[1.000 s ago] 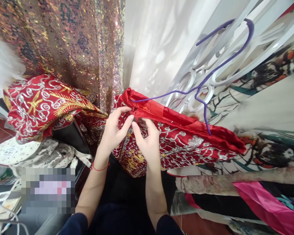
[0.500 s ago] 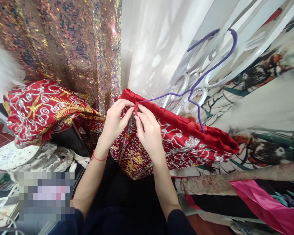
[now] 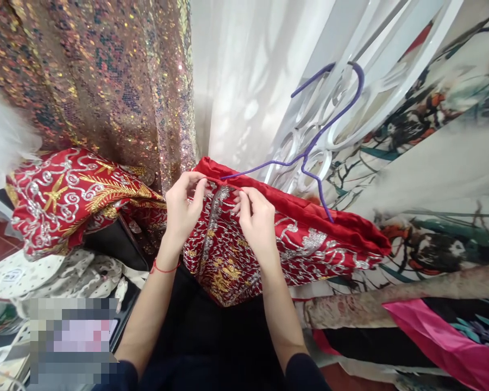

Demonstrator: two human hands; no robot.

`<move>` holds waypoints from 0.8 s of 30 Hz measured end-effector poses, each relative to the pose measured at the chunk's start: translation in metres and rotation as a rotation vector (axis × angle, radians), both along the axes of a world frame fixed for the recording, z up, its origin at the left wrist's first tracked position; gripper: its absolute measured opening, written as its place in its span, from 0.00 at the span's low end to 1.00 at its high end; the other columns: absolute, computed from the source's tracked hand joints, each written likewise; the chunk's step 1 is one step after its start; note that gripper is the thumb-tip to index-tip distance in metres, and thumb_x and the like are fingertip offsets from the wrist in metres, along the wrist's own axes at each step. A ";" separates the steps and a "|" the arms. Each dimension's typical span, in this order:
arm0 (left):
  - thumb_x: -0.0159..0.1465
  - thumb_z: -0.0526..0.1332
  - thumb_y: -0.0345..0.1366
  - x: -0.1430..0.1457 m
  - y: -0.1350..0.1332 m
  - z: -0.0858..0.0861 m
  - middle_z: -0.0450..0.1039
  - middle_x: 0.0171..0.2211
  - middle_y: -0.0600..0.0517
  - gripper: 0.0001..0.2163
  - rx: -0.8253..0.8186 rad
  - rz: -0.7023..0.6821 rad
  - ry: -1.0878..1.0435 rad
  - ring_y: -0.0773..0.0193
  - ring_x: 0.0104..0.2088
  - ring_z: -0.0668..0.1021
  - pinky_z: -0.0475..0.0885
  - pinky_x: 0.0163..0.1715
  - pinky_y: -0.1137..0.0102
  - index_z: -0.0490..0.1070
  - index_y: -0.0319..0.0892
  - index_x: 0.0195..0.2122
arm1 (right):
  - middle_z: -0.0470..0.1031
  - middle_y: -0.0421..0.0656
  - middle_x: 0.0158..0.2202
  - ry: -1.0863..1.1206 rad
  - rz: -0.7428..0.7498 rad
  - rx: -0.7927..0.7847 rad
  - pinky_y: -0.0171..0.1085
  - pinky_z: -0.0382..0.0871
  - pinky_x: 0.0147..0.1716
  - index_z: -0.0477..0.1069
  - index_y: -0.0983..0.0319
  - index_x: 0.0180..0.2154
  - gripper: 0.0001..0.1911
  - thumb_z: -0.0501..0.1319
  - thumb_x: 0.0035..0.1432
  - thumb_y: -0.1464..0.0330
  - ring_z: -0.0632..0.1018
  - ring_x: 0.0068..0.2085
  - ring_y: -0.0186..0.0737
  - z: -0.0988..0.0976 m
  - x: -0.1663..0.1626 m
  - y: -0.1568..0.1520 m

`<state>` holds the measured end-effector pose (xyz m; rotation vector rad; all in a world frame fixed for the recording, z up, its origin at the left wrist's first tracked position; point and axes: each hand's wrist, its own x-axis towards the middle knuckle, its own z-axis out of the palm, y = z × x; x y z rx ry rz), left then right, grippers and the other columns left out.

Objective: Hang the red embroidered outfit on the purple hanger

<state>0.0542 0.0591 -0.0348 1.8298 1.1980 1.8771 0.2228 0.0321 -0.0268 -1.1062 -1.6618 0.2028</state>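
A red garment (image 3: 309, 239) with silver and gold embroidery hangs in front of me, its gathered satin waistband (image 3: 277, 193) sloping down to the right. My left hand (image 3: 181, 203) pinches one side of a thin red drawstring (image 3: 226, 182) near the band's left end. The other side is pinched between the thumb and fingers of my right hand (image 3: 256, 217). Between both hands the string runs nearly straight along the band, with what looks like a small knot midway. Inside the waistband sits a purple hanger (image 3: 285, 163), its hook over a white openwork frame (image 3: 330, 136).
A sequined cloth (image 3: 118, 81) hangs at the left, and a white curtain (image 3: 244, 81) behind. More red embroidered fabric (image 3: 77, 190) lies at left above a dotted white cloth (image 3: 81, 271). Printed fabric (image 3: 444, 179) and a pink cloth (image 3: 427, 331) are at the right.
My hands have moved apart sideways, drawing the red string from a loop between my fingers into a nearly straight line. The view has shifted slightly, with the hanger appearing further left.
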 end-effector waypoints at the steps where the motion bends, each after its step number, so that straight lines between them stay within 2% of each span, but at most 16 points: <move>1: 0.71 0.59 0.40 -0.002 -0.001 -0.001 0.75 0.32 0.54 0.06 -0.023 -0.064 -0.046 0.69 0.25 0.75 0.72 0.29 0.72 0.72 0.46 0.44 | 0.76 0.41 0.30 0.037 0.026 -0.033 0.37 0.71 0.36 0.74 0.61 0.39 0.15 0.50 0.72 0.67 0.76 0.30 0.37 0.001 0.001 -0.001; 3: 0.72 0.58 0.39 -0.008 -0.004 -0.003 0.74 0.31 0.54 0.07 -0.023 -0.148 -0.031 0.69 0.24 0.72 0.70 0.28 0.71 0.74 0.47 0.44 | 0.77 0.41 0.30 0.105 0.024 -0.065 0.36 0.71 0.34 0.75 0.61 0.40 0.15 0.51 0.72 0.65 0.76 0.29 0.36 0.003 0.004 -0.002; 4: 0.71 0.57 0.38 -0.012 -0.005 -0.003 0.74 0.31 0.53 0.08 0.004 -0.135 0.032 0.68 0.26 0.73 0.70 0.30 0.69 0.76 0.47 0.41 | 0.78 0.41 0.30 0.125 0.000 -0.061 0.36 0.70 0.34 0.76 0.61 0.40 0.15 0.52 0.71 0.64 0.76 0.29 0.36 0.004 0.006 -0.002; 6: 0.68 0.60 0.36 -0.020 -0.007 -0.003 0.74 0.30 0.51 0.09 0.086 0.010 0.203 0.64 0.31 0.74 0.71 0.36 0.66 0.79 0.46 0.33 | 0.78 0.40 0.29 0.118 -0.044 -0.034 0.36 0.70 0.33 0.78 0.61 0.37 0.15 0.54 0.70 0.64 0.76 0.28 0.36 0.006 0.010 0.000; 8: 0.64 0.64 0.37 -0.023 -0.006 -0.002 0.74 0.28 0.51 0.08 0.132 0.243 0.289 0.62 0.32 0.74 0.70 0.37 0.65 0.81 0.46 0.30 | 0.79 0.40 0.28 0.037 0.001 -0.047 0.35 0.70 0.33 0.79 0.62 0.36 0.13 0.57 0.69 0.65 0.76 0.27 0.35 0.008 0.014 0.002; 10: 0.63 0.66 0.41 -0.023 -0.004 -0.001 0.74 0.26 0.52 0.07 0.099 0.401 0.209 0.64 0.29 0.71 0.68 0.33 0.67 0.82 0.45 0.33 | 0.81 0.39 0.30 -0.077 0.144 -0.115 0.35 0.71 0.34 0.80 0.61 0.37 0.10 0.60 0.66 0.68 0.77 0.28 0.35 0.011 0.018 0.003; 11: 0.64 0.66 0.43 -0.021 -0.004 0.000 0.74 0.26 0.53 0.09 0.071 0.419 0.124 0.66 0.27 0.69 0.67 0.30 0.68 0.83 0.45 0.34 | 0.82 0.39 0.31 -0.124 0.228 -0.151 0.35 0.72 0.35 0.81 0.60 0.38 0.09 0.61 0.66 0.69 0.78 0.28 0.35 0.012 0.019 0.002; 13: 0.66 0.65 0.47 -0.018 -0.006 0.002 0.76 0.27 0.53 0.12 0.036 0.349 -0.084 0.68 0.25 0.68 0.65 0.28 0.70 0.83 0.46 0.36 | 0.84 0.39 0.34 -0.163 0.368 -0.188 0.35 0.73 0.36 0.82 0.59 0.38 0.08 0.62 0.65 0.68 0.79 0.30 0.35 0.015 0.020 0.000; 15: 0.65 0.65 0.53 -0.015 -0.010 0.003 0.76 0.27 0.52 0.16 0.014 0.158 -0.237 0.68 0.25 0.69 0.66 0.27 0.70 0.82 0.46 0.33 | 0.84 0.39 0.36 -0.119 0.480 -0.187 0.35 0.73 0.36 0.82 0.59 0.37 0.08 0.64 0.65 0.66 0.80 0.32 0.36 0.017 0.020 -0.004; 18: 0.61 0.68 0.56 -0.012 -0.021 0.004 0.71 0.21 0.52 0.20 -0.102 -0.263 -0.160 0.68 0.22 0.69 0.65 0.24 0.70 0.79 0.44 0.24 | 0.84 0.40 0.36 0.029 0.568 -0.156 0.35 0.73 0.32 0.83 0.58 0.39 0.09 0.64 0.65 0.64 0.80 0.32 0.35 0.019 0.017 -0.009; 20: 0.58 0.72 0.53 -0.010 -0.027 0.005 0.70 0.21 0.52 0.18 -0.163 -0.438 -0.020 0.68 0.22 0.69 0.63 0.23 0.70 0.79 0.43 0.22 | 0.82 0.40 0.35 0.055 0.520 -0.093 0.35 0.72 0.31 0.84 0.58 0.41 0.10 0.64 0.66 0.64 0.77 0.32 0.34 0.020 0.016 -0.009; 21: 0.58 0.73 0.51 -0.009 -0.030 0.006 0.71 0.23 0.52 0.16 -0.169 -0.466 0.028 0.68 0.23 0.69 0.63 0.23 0.70 0.80 0.43 0.23 | 0.80 0.40 0.35 0.033 0.489 -0.047 0.35 0.72 0.32 0.83 0.57 0.42 0.10 0.63 0.67 0.64 0.77 0.32 0.34 0.019 0.016 -0.008; 24: 0.59 0.72 0.48 -0.010 -0.034 0.009 0.72 0.25 0.52 0.13 -0.143 -0.433 0.096 0.68 0.24 0.69 0.62 0.24 0.71 0.82 0.44 0.28 | 0.75 0.41 0.36 -0.107 0.481 0.096 0.35 0.72 0.35 0.83 0.57 0.45 0.12 0.60 0.70 0.66 0.75 0.34 0.33 0.018 0.017 -0.003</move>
